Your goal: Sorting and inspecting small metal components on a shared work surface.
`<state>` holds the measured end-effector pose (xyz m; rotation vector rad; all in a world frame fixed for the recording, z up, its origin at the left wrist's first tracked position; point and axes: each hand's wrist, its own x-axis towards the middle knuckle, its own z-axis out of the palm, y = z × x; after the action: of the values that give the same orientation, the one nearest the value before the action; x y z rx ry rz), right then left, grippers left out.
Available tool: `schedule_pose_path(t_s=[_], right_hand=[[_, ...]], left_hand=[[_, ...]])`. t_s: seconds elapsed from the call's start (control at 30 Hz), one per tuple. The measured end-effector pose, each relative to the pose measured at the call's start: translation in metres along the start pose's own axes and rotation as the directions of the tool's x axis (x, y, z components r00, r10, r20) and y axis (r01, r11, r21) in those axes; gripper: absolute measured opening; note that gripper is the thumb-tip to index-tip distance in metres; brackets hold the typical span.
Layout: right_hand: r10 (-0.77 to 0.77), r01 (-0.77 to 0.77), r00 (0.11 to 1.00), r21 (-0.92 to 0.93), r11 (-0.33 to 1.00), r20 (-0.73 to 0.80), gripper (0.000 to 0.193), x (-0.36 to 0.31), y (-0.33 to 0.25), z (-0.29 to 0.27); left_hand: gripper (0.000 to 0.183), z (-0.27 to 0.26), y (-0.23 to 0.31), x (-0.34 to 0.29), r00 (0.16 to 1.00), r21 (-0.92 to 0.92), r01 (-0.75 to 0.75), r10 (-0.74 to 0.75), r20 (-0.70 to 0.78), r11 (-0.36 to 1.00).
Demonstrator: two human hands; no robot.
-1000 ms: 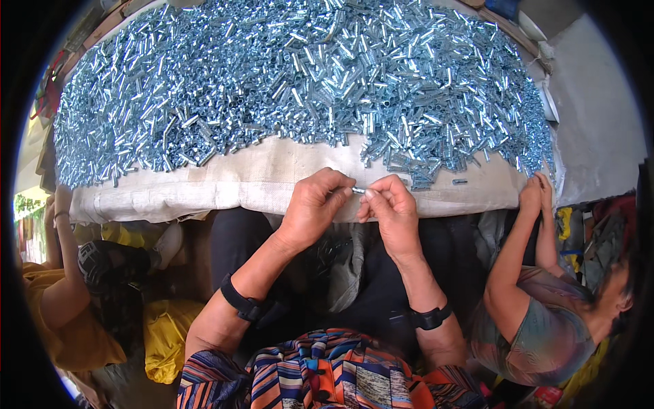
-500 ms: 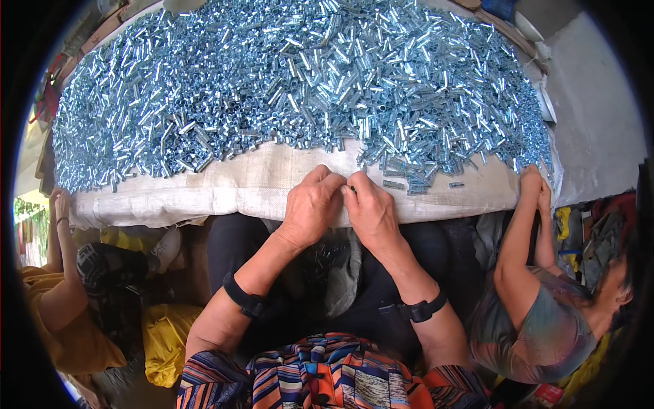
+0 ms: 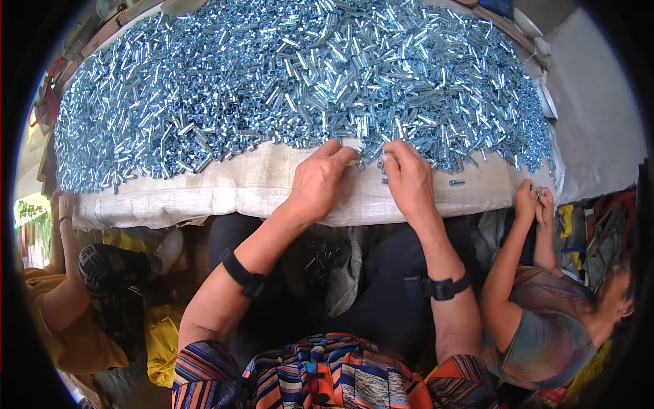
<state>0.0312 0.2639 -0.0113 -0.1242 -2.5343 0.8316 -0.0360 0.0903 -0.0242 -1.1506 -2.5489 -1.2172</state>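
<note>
A broad heap of small shiny blue-silver metal tubes [image 3: 272, 82] covers most of the cloth-topped table. My left hand [image 3: 320, 178] is at the heap's near edge, fingers curled and thumb against the index finger; whatever they pinch is hidden. Just to its right, my right hand [image 3: 411, 178] touches the edge of the heap with bent index finger and thumb close together. What lies between those fingertips is too small to make out. Beside that hand, a short metal piece [image 3: 385, 181] shows against the cloth, and a single tube [image 3: 457, 183] lies farther right.
Pale woven cloth [image 3: 266, 194] hangs over the table's near edge above my lap. At the right, a co-worker's hands [image 3: 533, 201] hold a small piece. Another person's hands [image 3: 63, 203] are by the left corner. A yellow bag [image 3: 163, 344] sits low at the left.
My hands have parted from near each other and moved forward to the heap, the right one also rightward. The right-hand co-worker's hands have come apart slightly.
</note>
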Motion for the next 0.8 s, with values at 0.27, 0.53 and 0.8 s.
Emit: schedule_pose_path(t_s=[0.27, 0.53, 0.8], right_hand=[[-0.019, 0.086, 0.985, -0.389, 0.917, 0.171, 0.015, 0.021, 0.004, 0.007], [-0.147, 0.194, 0.976, -0.33, 0.924, 0.163, 0.014, 0.018, 0.009, 0.008], [-0.033, 0.052, 0.993, -0.162, 0.985, 0.117, 0.014, 0.007, -0.005, 0.0]], left_hand=[[0.012, 0.02, -0.008, 0.009, 0.999, 0.078, 0.036, -0.038, 0.023, 0.996], [0.013, 0.025, -0.004, 0.014, 1.0, 0.134, 0.02, -0.023, 0.016, 0.991], [0.013, 0.007, -0.004, 0.003, 0.991, 0.11, 0.124, -0.129, 0.039, 0.986]])
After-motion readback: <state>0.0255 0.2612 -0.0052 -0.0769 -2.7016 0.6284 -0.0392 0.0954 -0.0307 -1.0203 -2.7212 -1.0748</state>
